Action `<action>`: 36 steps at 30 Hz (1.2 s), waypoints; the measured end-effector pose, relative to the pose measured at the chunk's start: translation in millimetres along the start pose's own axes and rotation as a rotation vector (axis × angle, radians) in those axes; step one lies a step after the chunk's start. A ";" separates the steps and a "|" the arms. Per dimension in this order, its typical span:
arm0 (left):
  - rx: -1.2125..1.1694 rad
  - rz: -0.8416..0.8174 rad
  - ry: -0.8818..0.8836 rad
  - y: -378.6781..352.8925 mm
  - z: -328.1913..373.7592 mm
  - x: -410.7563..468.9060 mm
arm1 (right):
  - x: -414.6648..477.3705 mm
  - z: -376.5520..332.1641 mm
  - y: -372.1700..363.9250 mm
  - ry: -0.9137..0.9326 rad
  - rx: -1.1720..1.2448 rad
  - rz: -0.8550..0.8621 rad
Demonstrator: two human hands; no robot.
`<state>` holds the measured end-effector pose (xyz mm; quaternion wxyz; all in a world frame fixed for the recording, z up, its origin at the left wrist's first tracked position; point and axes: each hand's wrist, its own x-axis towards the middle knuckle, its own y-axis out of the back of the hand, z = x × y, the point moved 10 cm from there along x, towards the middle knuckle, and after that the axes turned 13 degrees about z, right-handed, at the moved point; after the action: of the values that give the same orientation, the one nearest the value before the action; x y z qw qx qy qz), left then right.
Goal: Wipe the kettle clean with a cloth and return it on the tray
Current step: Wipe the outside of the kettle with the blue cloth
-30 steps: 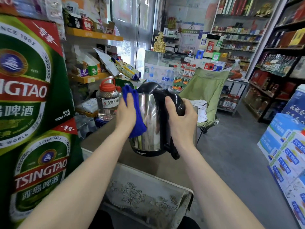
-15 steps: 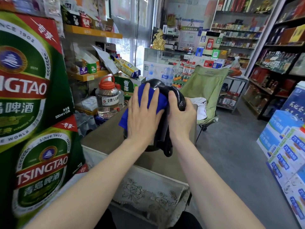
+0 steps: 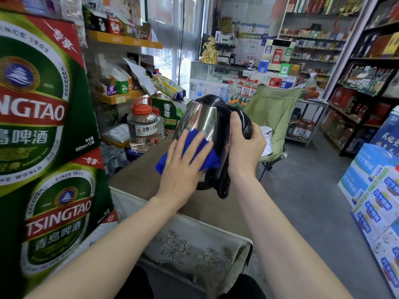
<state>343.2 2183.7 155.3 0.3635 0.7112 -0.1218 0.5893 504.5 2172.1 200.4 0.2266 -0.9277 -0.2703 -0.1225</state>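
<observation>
Your left grip [image 3: 183, 167], fingers straight, presses the blue cloth [image 3: 209, 159] on the steel kettle [image 3: 200, 117]; your right grip [image 3: 244, 145] curls round its black handle [image 3: 245, 124], kettle tilted over the tabletop [image 3: 138, 178].

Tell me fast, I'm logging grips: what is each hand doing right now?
Left hand: open, flat, pressing the blue cloth against the kettle.
Right hand: closed, gripping the kettle's black handle.

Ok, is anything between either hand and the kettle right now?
Only the blue cloth: the left hand presses it flat against the kettle, on its steel side. The right hand grips the black handle directly, with nothing between.
</observation>
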 end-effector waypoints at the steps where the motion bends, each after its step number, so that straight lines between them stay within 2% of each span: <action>1: -0.023 0.026 0.092 5.6 -7.0 13.5 | -1.1 -1.5 -2.6 0.000 -0.001 -0.019; 3: -0.111 0.055 0.307 11.6 -26.2 36.3 | -2.8 -1.5 -7.8 -0.021 0.000 -0.070; 6: -0.394 0.073 0.758 15.5 -69.2 49.2 | -0.6 0.6 -12.0 -0.096 0.068 -0.139; 9: -0.602 -0.043 1.201 -8.9 -109.0 29.3 | 7.3 -3.8 -12.0 -0.087 0.092 -0.207; 11: -0.796 -0.120 1.409 -29.1 -119.4 7.4 | 11.2 -8.1 -12.5 -0.059 0.098 -0.257; 13: -0.910 -0.120 1.534 -37.1 -119.8 -8.5 | 11.9 -9.1 -13.8 -0.041 0.090 -0.289; 15: -0.789 -0.072 1.502 -27.9 -121.2 -9.3 | 10.6 -8.7 -13.7 -0.028 0.066 -0.279; 16: -0.695 -0.029 1.418 -18.0 -119.3 -2.6 | 9.7 -8.1 -13.2 -0.020 0.053 -0.268; 19: -0.546 0.134 1.018 17.7 -96.2 33.3 | 7.9 -8.2 -11.3 -0.012 0.054 -0.239; 21: -0.528 0.191 0.847 31.1 -81.4 48.0 | 7.7 -8.0 -10.1 -0.031 0.073 -0.234; 23: -0.542 0.167 0.863 27.2 -83.9 56.1 | 5.8 -10.4 -10.0 -0.047 0.096 -0.247; 24: -0.566 0.118 0.960 17.3 -92.8 54.4 | 4.2 -12.7 -10.2 -0.037 0.092 -0.264; 27: -0.788 -0.023 1.467 -19.6 -123.1 17.9 | -1.9 -20.5 -11.7 0.021 0.046 -0.334; 28: -0.837 -0.035 1.549 -25.9 -125.6 6.9 | -3.4 -20.7 -12.0 0.034 0.029 -0.346; 29: -0.842 -0.034 1.556 -27.7 -126.3 1.1 | -4.2 -20.6 -11.2 0.046 0.017 -0.342; 30: -0.788 -0.027 1.492 -23.7 -125.1 0.7 | -4.1 -18.6 -9.8 0.051 0.008 -0.324; 33: -0.543 0.070 1.152 1.3 -106.8 12.6 | -2.0 -8.1 -5.3 0.007 0.017 -0.237; 36: -0.484 0.119 0.948 7.4 -76.8 1.7 | 0.1 -2.5 -5.5 -0.034 0.045 -0.159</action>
<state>281.7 2229.6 162.8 0.4982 0.2546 -0.1169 0.8205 501.3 2175.1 204.6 0.2322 -0.9000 -0.3496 -0.1180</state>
